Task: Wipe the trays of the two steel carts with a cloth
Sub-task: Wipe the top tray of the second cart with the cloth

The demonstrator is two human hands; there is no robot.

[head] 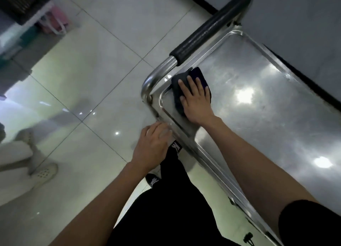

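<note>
Nearest me I see black trousers (173, 205) and black shoes with white lettering (176, 146), too blurred to read. My left hand (153, 146) rests at the near rim of the shiny steel cart tray (267, 116), fingers loosely bent; it seems to touch the edge, though motion blur hides any grip. Further on, my right hand (196, 100) lies flat, fingers straight and spread, pressing a dark navy cloth (184, 85) onto the tray's corner. The tray contains only that cloth. Beyond stands the cart's black padded handle (212, 28) on a steel tube.
</note>
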